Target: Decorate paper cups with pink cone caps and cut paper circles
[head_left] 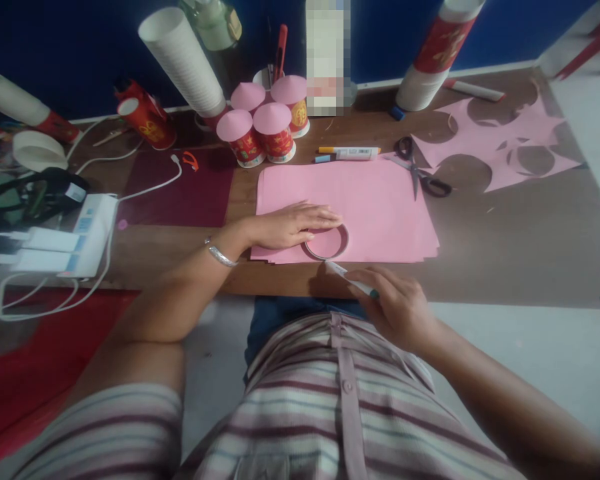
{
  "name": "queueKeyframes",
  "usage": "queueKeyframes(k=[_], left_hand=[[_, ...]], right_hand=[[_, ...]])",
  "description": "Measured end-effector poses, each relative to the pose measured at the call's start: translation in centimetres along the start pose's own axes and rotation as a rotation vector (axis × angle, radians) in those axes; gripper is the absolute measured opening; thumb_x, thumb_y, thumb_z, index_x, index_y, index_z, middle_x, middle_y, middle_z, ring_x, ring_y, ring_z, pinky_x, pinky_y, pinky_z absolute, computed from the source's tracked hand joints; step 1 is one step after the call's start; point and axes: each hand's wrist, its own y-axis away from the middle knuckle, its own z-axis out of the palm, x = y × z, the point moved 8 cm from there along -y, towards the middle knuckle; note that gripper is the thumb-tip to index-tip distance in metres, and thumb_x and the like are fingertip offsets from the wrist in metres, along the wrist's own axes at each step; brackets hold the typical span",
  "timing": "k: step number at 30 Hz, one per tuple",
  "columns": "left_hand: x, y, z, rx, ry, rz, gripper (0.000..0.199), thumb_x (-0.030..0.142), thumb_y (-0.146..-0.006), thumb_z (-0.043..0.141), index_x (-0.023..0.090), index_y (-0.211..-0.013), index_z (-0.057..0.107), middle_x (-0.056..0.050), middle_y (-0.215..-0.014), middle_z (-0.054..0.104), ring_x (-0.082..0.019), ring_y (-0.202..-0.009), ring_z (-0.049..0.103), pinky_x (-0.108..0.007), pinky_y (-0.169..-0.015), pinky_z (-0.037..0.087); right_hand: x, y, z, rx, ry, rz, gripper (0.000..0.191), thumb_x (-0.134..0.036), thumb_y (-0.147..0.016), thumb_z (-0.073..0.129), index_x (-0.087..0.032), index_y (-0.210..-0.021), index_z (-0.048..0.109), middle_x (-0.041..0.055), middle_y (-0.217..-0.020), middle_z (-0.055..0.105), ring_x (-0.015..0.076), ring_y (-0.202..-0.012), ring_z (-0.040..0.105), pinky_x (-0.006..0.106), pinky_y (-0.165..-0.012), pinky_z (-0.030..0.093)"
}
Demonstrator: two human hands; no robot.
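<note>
A stack of pink paper [380,213] lies near the table's front edge. On its lower part rests a thin ring [327,257]. My left hand [295,225] lies flat over the paper with fingers stretched to the right, its fingertips on the ring's upper left rim. Below the ring, my right hand [397,303] grips a white marker [347,276] with a green end; its tip points up and left, close to the paper's front edge. Scissors [416,175] lie open across the paper's upper right corner.
Behind the paper stand several red cups with pink cone tops [272,120], stacked white cups [180,60] and markers [355,153]. Pink paper scraps [495,143] lie at the right. A power strip [93,233] with cables and a dark red sheet [180,193] are on the left.
</note>
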Motion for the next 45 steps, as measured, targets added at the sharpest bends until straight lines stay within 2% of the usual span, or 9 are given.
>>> queueKeyframes(k=[6,11,22,26,30,32,37,40,45], left_hand=[[-0.2,-0.1,0.0,0.016,0.01,0.002,0.056,0.018,-0.102,0.041,0.031,-0.156,0.044,-0.002,-0.164,0.043,-0.02,-0.157,0.027,-0.048,-0.13,0.011],[-0.2,-0.1,0.1,0.013,0.003,0.011,0.054,0.02,-0.103,0.039,0.028,-0.156,0.043,-0.003,-0.164,0.043,-0.02,-0.158,0.026,-0.046,-0.13,0.01],[-0.2,-0.1,0.0,0.012,-0.003,0.003,0.053,0.021,-0.103,0.04,0.029,-0.155,0.045,-0.003,-0.163,0.044,-0.02,-0.158,0.027,-0.047,-0.13,0.011],[-0.1,-0.1,-0.1,0.016,0.0,0.016,0.052,0.021,-0.103,0.041,0.026,-0.154,0.047,-0.005,-0.163,0.045,-0.021,-0.158,0.027,-0.047,-0.13,0.012],[0.0,-0.1,-0.2,0.031,0.019,0.017,0.051,0.022,-0.103,0.042,0.027,-0.154,0.048,-0.005,-0.161,0.047,-0.021,-0.157,0.028,-0.047,-0.13,0.014],[0.3,-0.1,-0.5,0.049,0.035,0.025,0.051,0.022,-0.103,0.043,0.028,-0.153,0.049,-0.006,-0.159,0.05,-0.022,-0.156,0.031,-0.048,-0.129,0.016],[1.2,-0.1,-1.4,0.093,0.075,0.085,0.046,0.019,-0.1,0.049,0.03,-0.144,0.06,-0.007,-0.153,0.057,-0.023,-0.15,0.042,-0.051,-0.127,0.023],[1.5,0.0,-1.7,0.096,0.094,0.109,0.044,0.016,-0.099,0.052,0.031,-0.138,0.064,-0.006,-0.152,0.058,-0.023,-0.149,0.044,-0.051,-0.127,0.027],[1.1,0.3,-2.4,0.167,0.155,0.1,0.043,0.016,-0.099,0.055,0.033,-0.137,0.065,-0.005,-0.153,0.057,-0.02,-0.147,0.047,-0.049,-0.127,0.031]], right_hand=[[2.2,0.4,-0.7,-0.028,-0.115,0.126,0.018,-0.017,-0.101,0.053,-0.019,-0.117,0.061,0.0068,-0.094,0.076,0.018,-0.078,0.073,0.027,-0.066,0.055],[3.3,0.5,-1.4,-0.033,-0.126,0.205,0.014,-0.018,-0.1,0.055,-0.02,-0.112,0.064,0.0048,-0.093,0.077,0.0166,-0.075,0.073,0.026,-0.067,0.055],[5.5,0.9,-3.0,0.024,-0.158,0.369,0.014,-0.025,-0.097,0.06,-0.023,-0.107,0.07,0.0017,-0.085,0.078,0.0168,-0.069,0.074,0.027,-0.064,0.055],[6.3,1.5,-4.6,0.199,-0.306,0.477,0.012,-0.026,-0.095,0.067,-0.025,-0.105,0.073,-0.002,-0.073,0.075,0.0157,-0.063,0.071,0.027,-0.059,0.053],[7.6,2.0,-6.7,0.524,-0.658,0.511,0.01,-0.02,-0.092,0.07,-0.024,-0.098,0.077,0.001,-0.073,0.072,0.0171,-0.064,0.068,0.032,-0.062,0.055],[8.5,1.7,-6.9,0.581,-0.832,0.537,0.005,-0.021,-0.088,0.075,-0.023,-0.091,0.078,0.0022,-0.071,0.071,0.0173,-0.061,0.067,0.032,-0.058,0.055],[11.3,-0.9,-6.3,0.507,-1.013,0.664,0.015,-0.025,-0.078,0.085,-0.022,-0.085,0.073,0.0019,-0.072,0.074,0.0151,-0.06,0.067,0.029,-0.058,0.056],[12.8,-3.6,-5.7,0.413,-1.044,0.672,0.018,-0.031,-0.079,0.084,-0.021,-0.085,0.07,0.0003,-0.073,0.073,0.0129,-0.06,0.066,0.026,-0.058,0.057],[15.3,-7.8,-2.8,0.296,-1.156,0.706,0.018,-0.03,-0.084,0.079,-0.018,-0.095,0.071,-0.0006,-0.073,0.07,0.0101,-0.059,0.062,0.023,-0.056,0.055]])
